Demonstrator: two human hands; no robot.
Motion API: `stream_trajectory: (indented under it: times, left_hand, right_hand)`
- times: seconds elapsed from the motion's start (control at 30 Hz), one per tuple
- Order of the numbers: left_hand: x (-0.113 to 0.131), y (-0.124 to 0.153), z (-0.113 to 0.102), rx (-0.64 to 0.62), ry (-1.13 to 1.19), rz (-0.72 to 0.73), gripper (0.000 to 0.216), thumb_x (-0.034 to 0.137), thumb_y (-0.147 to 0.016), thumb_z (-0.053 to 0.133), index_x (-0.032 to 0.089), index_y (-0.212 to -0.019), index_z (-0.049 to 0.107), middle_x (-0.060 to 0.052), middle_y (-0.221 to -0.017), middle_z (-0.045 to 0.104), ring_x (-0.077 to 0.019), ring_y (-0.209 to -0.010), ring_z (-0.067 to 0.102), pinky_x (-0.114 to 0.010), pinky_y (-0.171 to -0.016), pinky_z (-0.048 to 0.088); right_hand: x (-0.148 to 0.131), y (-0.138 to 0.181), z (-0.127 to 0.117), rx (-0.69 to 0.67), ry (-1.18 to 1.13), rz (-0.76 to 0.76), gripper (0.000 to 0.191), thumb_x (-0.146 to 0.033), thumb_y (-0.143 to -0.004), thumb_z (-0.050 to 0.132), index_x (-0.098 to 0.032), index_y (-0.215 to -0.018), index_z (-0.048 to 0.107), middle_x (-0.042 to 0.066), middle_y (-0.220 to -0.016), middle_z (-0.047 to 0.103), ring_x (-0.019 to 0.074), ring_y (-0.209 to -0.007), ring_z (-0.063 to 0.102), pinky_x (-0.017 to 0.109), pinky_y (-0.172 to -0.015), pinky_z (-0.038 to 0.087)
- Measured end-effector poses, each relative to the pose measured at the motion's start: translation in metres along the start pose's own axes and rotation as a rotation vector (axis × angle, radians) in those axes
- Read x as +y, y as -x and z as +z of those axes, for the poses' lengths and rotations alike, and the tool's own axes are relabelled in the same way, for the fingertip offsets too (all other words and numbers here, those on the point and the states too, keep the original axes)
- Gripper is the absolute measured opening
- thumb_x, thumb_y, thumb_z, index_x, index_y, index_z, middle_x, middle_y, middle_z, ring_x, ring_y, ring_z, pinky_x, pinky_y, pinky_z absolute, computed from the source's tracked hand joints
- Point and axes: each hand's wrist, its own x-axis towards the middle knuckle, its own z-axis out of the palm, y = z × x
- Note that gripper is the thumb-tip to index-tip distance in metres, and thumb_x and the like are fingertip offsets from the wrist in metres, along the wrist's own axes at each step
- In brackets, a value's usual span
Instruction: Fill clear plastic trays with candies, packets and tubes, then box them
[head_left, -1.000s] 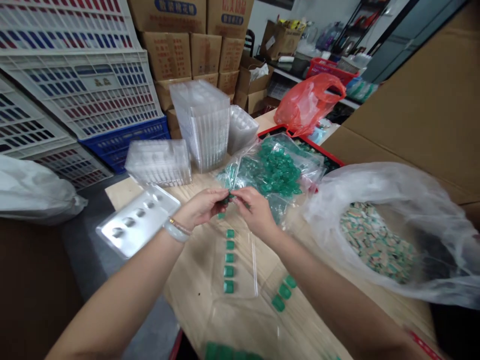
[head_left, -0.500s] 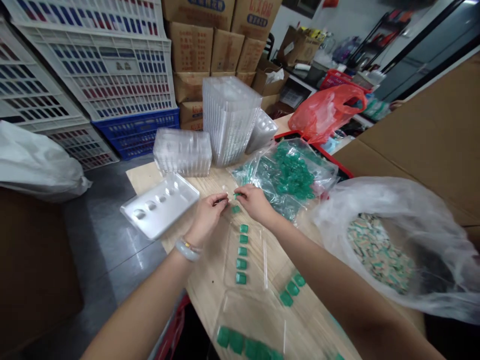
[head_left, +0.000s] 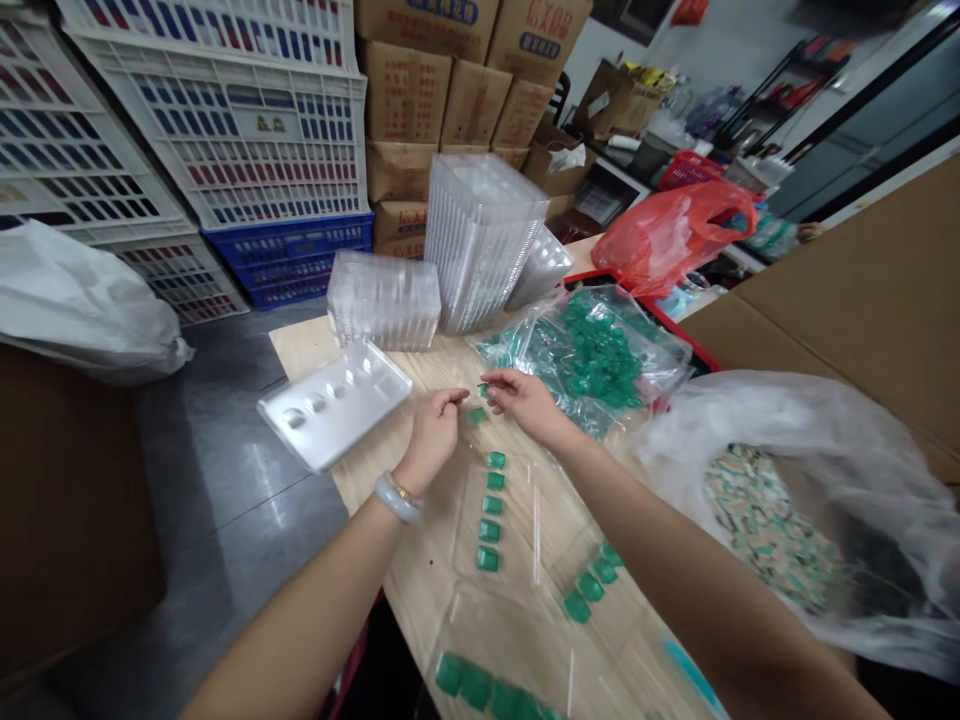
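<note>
Bare wood runs from the table's (head_left: 420, 540) left edge to the row of green pieces (head_left: 492, 505) (the white tray (head_left: 349, 425) juts past that edge). The left hand (head_left: 435, 432), slack and half-curled around nothing, and the right hand (head_left: 531, 405), fingers loosely bent, flank one green piece (head_left: 478, 414); whether the right pinches another, I can't tell.

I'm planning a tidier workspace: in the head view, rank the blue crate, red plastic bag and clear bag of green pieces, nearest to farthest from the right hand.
From the right hand:
1. Clear bag of green pieces: just beyond, toward the right.
2. Red plastic bag: farther back, right.
3. Blue crate: back left, off the table.
</note>
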Motion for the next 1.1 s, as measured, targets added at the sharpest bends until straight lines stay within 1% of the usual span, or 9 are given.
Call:
stream_trajectory:
  times: [0.1,0.2,0.4,0.53,0.63,0.8,0.97,1.03,1.1]
  left_hand:
    - [0.013,-0.003,0.004,-0.064,0.028,0.049,0.022,0.02,-0.073,0.047,0.013,-0.084,0.064,-0.005,-0.078,0.064,-0.0148,-0.071,0.057,-0.026,-0.068,0.044]
    - [0.019,-0.006,0.007,-0.062,0.015,0.056,0.017,0.025,-0.071,0.051,0.012,-0.074,0.063,-0.005,-0.073,0.063,-0.015,-0.071,0.056,-0.025,-0.067,0.041]
    - [0.017,-0.007,0.006,-0.067,0.046,0.029,0.02,0.029,-0.072,0.05,0.014,-0.062,0.059,0.0,-0.058,0.056,-0.0121,-0.06,0.05,-0.022,-0.057,0.037]
    - [0.018,-0.005,-0.001,0.004,0.051,0.058,0.019,0.028,-0.075,0.047,0.014,-0.071,0.059,0.001,-0.061,0.055,-0.0108,-0.058,0.049,-0.021,-0.057,0.037]
    - [0.016,-0.001,-0.008,0.09,-0.029,0.106,0.019,0.028,-0.077,0.045,0.015,-0.076,0.059,0.0,-0.065,0.057,-0.0114,-0.061,0.05,-0.023,-0.06,0.039]
    - [0.004,0.005,-0.009,0.06,-0.286,0.229,0.019,0.021,-0.078,0.044,0.014,-0.075,0.062,-0.004,-0.075,0.062,-0.015,-0.073,0.054,-0.026,-0.07,0.041]
    - [-0.003,0.002,-0.008,0.03,-0.284,0.158,0.021,0.018,-0.077,0.044,0.014,-0.077,0.064,-0.006,-0.076,0.064,-0.017,-0.076,0.056,-0.029,-0.073,0.042]
    - [-0.001,0.0,-0.008,0.018,-0.187,0.099,0.02,0.016,-0.074,0.045,0.015,-0.079,0.065,-0.006,-0.078,0.064,-0.017,-0.077,0.056,-0.03,-0.075,0.042]
    - [0.004,-0.003,-0.008,0.016,0.055,-0.06,0.02,0.014,-0.071,0.047,0.015,-0.08,0.064,-0.005,-0.077,0.063,-0.0154,-0.074,0.055,-0.029,-0.073,0.043]
  right_hand:
    - [-0.006,0.005,-0.001,-0.021,-0.26,0.074,0.022,-0.019,-0.067,0.057,-0.015,-0.088,0.059,-0.002,-0.065,0.057,0.0085,-0.055,0.053,0.023,-0.054,0.046]
    - [-0.011,0.012,-0.003,-0.033,-0.384,0.124,0.024,-0.025,-0.064,0.061,-0.014,-0.085,0.059,-0.003,-0.06,0.056,0.0084,-0.055,0.053,0.024,-0.056,0.047]
    - [-0.013,0.016,-0.004,-0.05,-0.356,0.045,0.025,-0.023,-0.061,0.063,-0.015,-0.085,0.058,-0.004,-0.062,0.054,0.0078,-0.055,0.053,0.023,-0.056,0.046]
    - [-0.006,0.01,0.001,0.027,-0.195,0.083,0.013,-0.019,-0.068,0.056,-0.014,-0.08,0.057,-0.003,-0.056,0.052,0.0089,-0.049,0.051,0.023,-0.051,0.044]
    - [-0.001,0.004,0.005,0.106,0.059,0.123,0.012,-0.018,-0.073,0.051,-0.013,-0.081,0.058,-0.001,-0.057,0.054,0.0103,-0.049,0.051,0.024,-0.051,0.043]
    - [-0.006,-0.002,0.016,0.028,0.649,-0.146,0.017,-0.016,-0.076,0.052,-0.014,-0.091,0.059,0.006,-0.079,0.061,0.0141,-0.075,0.056,0.024,-0.07,0.041]
    - [-0.013,-0.008,0.025,-0.11,1.036,-0.121,0.014,-0.021,-0.08,0.048,-0.016,-0.089,0.058,0.009,-0.087,0.06,0.0173,-0.081,0.056,0.025,-0.069,0.039]
    - [-0.014,-0.009,0.024,-0.133,1.037,-0.108,0.013,-0.022,-0.079,0.049,-0.016,-0.087,0.058,0.009,-0.086,0.061,0.0181,-0.081,0.056,0.025,-0.069,0.039]
    - [-0.014,-0.007,0.021,-0.112,0.969,-0.105,0.013,-0.021,-0.079,0.05,-0.015,-0.086,0.059,0.01,-0.084,0.061,0.0191,-0.081,0.056,0.026,-0.069,0.039]
